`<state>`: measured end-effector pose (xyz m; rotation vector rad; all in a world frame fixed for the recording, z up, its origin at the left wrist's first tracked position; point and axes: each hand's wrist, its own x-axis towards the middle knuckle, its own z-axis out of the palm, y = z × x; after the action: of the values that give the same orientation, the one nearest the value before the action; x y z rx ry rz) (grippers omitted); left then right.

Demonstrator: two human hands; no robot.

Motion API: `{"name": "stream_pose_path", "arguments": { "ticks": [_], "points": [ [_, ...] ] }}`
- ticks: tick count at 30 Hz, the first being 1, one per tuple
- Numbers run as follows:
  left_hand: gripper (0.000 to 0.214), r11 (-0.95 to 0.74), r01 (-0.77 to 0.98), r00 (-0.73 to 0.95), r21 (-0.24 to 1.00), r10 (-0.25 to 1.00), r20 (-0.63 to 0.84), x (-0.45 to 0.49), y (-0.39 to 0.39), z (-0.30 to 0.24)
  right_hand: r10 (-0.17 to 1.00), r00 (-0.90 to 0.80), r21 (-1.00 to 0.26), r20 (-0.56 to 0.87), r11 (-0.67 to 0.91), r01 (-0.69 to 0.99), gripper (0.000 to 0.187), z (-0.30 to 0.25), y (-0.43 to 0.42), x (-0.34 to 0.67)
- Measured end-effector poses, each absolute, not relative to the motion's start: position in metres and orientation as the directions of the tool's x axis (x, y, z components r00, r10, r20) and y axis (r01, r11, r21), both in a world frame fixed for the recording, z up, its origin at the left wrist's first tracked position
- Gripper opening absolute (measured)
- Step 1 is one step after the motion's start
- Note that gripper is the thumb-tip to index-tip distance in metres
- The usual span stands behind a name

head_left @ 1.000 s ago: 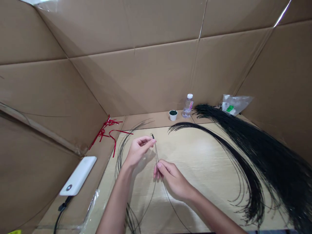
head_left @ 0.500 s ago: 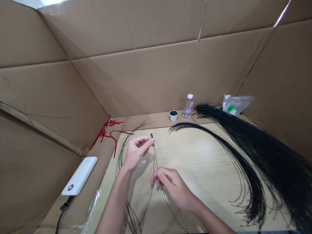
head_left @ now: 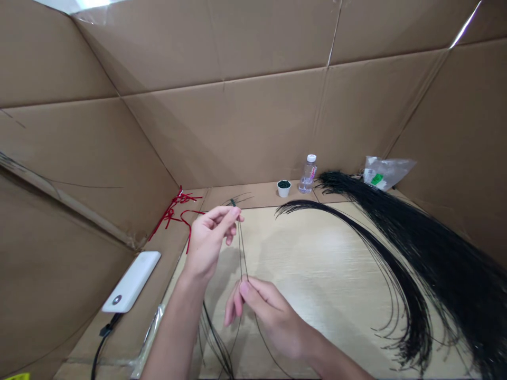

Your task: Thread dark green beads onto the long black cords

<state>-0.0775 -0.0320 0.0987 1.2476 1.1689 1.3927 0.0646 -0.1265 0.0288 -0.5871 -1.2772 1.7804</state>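
My left hand (head_left: 209,237) is raised over the table, thumb and fingers pinching two thin dark strands (head_left: 243,250) near their upper end. Above its fingertips pokes a small dark green cluster (head_left: 233,202), too small to make out exactly. Lower down and closer to me, my right hand (head_left: 271,311) pinches the same strands between thumb and forefinger. They run fairly straight between the hands, and their loose ends curve down below the right hand. More loose dark strands (head_left: 216,338) lie behind and below my left forearm.
A curved black strand bundle (head_left: 407,279) and a thicker one (head_left: 428,248) lie at right. Behind stand a white cup (head_left: 283,192) of dark green bits, a bottle (head_left: 308,177) and a plastic bag (head_left: 386,171). At left are red ties (head_left: 174,208) and a white power bank (head_left: 132,282) with a cable.
My left hand has shifted left and slightly up, tilting the green cluster to the left. My right hand has moved slightly left and pinches both strands closer together.
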Motion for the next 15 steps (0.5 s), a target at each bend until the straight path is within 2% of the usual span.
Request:
{"name": "stream_pose_path", "arguments": {
  "ticks": [8,15],
  "points": [
    [0.033,-0.244,-0.144,-0.341,0.959,0.922,0.183,-0.116,-0.003,0.11,0.72,-0.693,-0.911,0.051,-0.251,-0.328,0.059,0.021,-0.162,0.072],
    [0.015,-0.3,-0.217,-0.51,0.929,0.846,0.155,-0.157,0.011,0.121,0.671,-0.738,-0.981,0.074,-0.083,-0.174,0.059,0.001,-0.176,0.099]
  ]
}}
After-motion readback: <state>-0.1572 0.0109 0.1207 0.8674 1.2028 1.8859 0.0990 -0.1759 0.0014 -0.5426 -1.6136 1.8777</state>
